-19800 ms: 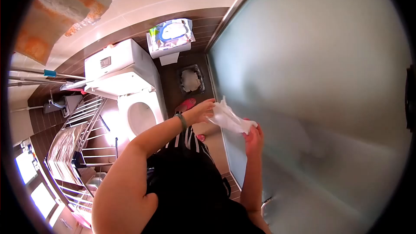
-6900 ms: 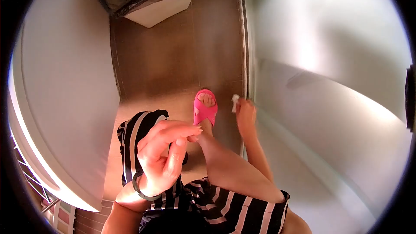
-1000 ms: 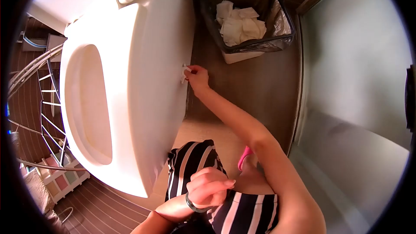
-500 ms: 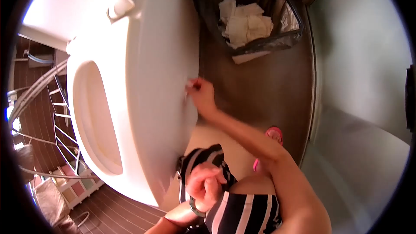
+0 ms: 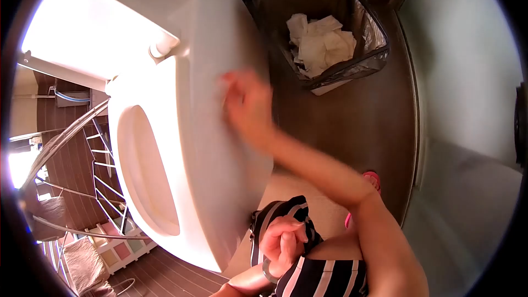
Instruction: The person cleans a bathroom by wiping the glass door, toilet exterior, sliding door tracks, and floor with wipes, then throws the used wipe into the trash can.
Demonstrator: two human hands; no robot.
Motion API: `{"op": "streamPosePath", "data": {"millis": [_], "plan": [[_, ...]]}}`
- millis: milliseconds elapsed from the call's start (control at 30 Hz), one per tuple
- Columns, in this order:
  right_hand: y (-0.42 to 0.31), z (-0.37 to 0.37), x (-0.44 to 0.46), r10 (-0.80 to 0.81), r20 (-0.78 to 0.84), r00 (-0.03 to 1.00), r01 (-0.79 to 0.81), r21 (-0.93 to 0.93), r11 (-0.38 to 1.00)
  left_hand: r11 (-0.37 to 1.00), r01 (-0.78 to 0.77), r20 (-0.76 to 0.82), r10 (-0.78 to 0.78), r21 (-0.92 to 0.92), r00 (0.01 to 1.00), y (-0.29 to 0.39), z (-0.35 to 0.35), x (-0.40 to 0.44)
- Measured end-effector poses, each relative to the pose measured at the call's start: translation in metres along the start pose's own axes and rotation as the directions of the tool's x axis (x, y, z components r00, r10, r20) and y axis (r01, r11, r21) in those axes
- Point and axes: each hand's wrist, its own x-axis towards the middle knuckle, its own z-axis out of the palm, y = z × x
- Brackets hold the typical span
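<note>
My right hand (image 5: 245, 104) is blurred, its fingers curled together near the smooth side of a white toilet-like fixture (image 5: 214, 148). Whatever those fingers pinch, if anything, cannot be made out, nor whether they touch the surface. Close to my striped clothing (image 5: 324, 278), my left hand (image 5: 283, 242) is loosely closed with the thumb over the curled fingers; no object shows in it. A bracelet (image 5: 269, 270) circles the left wrist. The fixture's oval recess (image 5: 148, 170) faces left.
A bin lined with a black bag (image 5: 374, 60) holds crumpled white paper (image 5: 324, 44) beyond my right hand. Along the right runs a frosted panel (image 5: 462, 77). A metal rack (image 5: 104, 165) stands at left, and a pink shoe (image 5: 372, 179) is on the floor.
My right hand has moved up and left along the white side. The camera has shifted, so the fixture and bin appear lower and further right. My left hand stays closed.
</note>
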Motion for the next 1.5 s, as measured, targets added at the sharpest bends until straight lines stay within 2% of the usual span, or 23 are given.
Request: {"op": "streamPosePath", "data": {"millis": [33,67,133,200,300,333,367,400,500,567,633,700,800,867,933,1067,1133,1233,1300,1333,1367,1433,1500], "plan": [[0.013,-0.005,0.029,0.317,0.043,0.948,-0.318,0.020,0.948,1.000,-0.014,0.009,0.014,-0.006,1.000,0.000,0.002,0.001],[0.022,-0.002,0.024,0.314,0.043,0.948,-0.315,0.022,0.949,1.000,0.008,0.002,-0.008,0.016,1.000,0.001,0.000,-0.002],[0.030,0.003,0.022,0.098,-0.079,0.992,-0.103,-0.065,0.993,1.000,-0.017,0.025,0.016,0.021,1.000,0.002,0.001,0.000],[0.001,-0.005,-0.049,-0.269,0.011,0.963,0.267,-0.167,0.949,0.997,-0.062,0.015,0.061,0.035,0.998,0.000,0.004,-0.001],[0.001,-0.021,-0.083,-0.285,0.142,0.948,0.273,0.098,0.957,0.999,-0.035,0.031,0.034,0.011,0.999,0.000,0.000,-0.007],[0.030,-0.022,-0.062,0.062,0.138,0.988,-0.054,-0.056,0.997,0.998,-0.052,0.050,0.051,0.024,0.997,-0.001,0.001,-0.006],[0.046,-0.020,-0.048,0.403,0.080,0.912,-0.381,-0.199,0.903,0.997,-0.065,0.071,0.062,0.040,0.996,0.000,0.002,-0.006],[0.047,-0.016,-0.042,0.404,0.082,0.911,-0.383,-0.192,0.903,0.997,-0.067,0.070,0.063,0.048,0.996,0.000,0.003,-0.008],[0.029,0.003,-0.020,0.183,-0.051,0.982,-0.186,-0.055,0.981,0.996,-0.086,0.019,0.086,0.025,0.996,-0.002,0.000,-0.007],[-0.019,0.006,-0.016,-0.155,0.044,0.987,0.155,-0.001,0.988,0.997,-0.045,0.016,0.044,0.063,0.999,-0.008,-0.004,-0.011],[-0.006,0.018,0.032,-0.287,-0.068,0.956,0.259,-0.271,0.927,0.992,-0.066,0.060,0.060,0.103,0.996,-0.001,-0.001,-0.005],[0.020,0.023,0.083,-0.194,-0.144,0.970,0.163,-0.201,0.966,0.979,-0.133,0.028,0.130,0.153,0.991,0.006,0.009,0.000],[0.029,0.014,0.043,-0.164,-0.091,0.982,0.152,-0.129,0.980,0.972,-0.151,0.106,0.133,0.180,0.985,0.012,0.006,0.002],[0.016,-0.006,-0.038,-0.078,0.065,0.995,0.088,-0.166,0.982,0.976,-0.150,0.123,0.131,0.157,0.984,0.012,0.006,0.003],[0.012,-0.031,-0.121,-0.218,0.245,0.945,0.222,0.014,0.975,0.983,-0.152,0.188,0.131,0.106,0.973,0.011,0.005,-0.001],[0.100,-0.058,-0.145,-0.024,0.309,0.951,0.052,-0.081,0.995,0.999,-0.055,0.241,0.052,0.003,0.969,0.013,0.001,-0.004],[0.127,-0.060,-0.132,0.577,0.208,0.790,-0.504,-0.315,0.804,0.997,-0.074,0.243,0.072,-0.001,0.967,0.010,0.005,-0.002],[0.091,-0.049,-0.148,0.498,0.211,0.841,-0.448,-0.244,0.860,0.995,-0.097,0.251,0.096,-0.008,0.963,0.007,0.002,0.001],[0.026,-0.056,-0.145,0.176,0.412,0.894,-0.162,-0.069,0.984,0.997,-0.079,0.251,0.081,-0.015,0.965,0.009,-0.001,-0.003],[0.041,-0.059,-0.149,0.166,0.433,0.886,-0.156,-0.059,0.986,0.998,-0.066,0.238,0.067,-0.013,0.969,0.011,-0.001,-0.004],[0.066,-0.063,-0.155,0.166,0.437,0.884,-0.153,-0.066,0.986,0.998,-0.066,0.234,0.069,-0.020,0.970,0.012,0.000,-0.002],[0.119,-0.070,-0.165,0.600,0.297,0.743,-0.505,-0.341,0.793,0.995,-0.088,0.296,0.071,0.042,0.953,0.015,0.002,0.002],[0.119,-0.066,-0.169,0.565,0.294,0.771,-0.466,-0.343,0.815,0.996,-0.079,0.282,0.062,0.050,0.957,0.013,-0.001,0.001]]}}
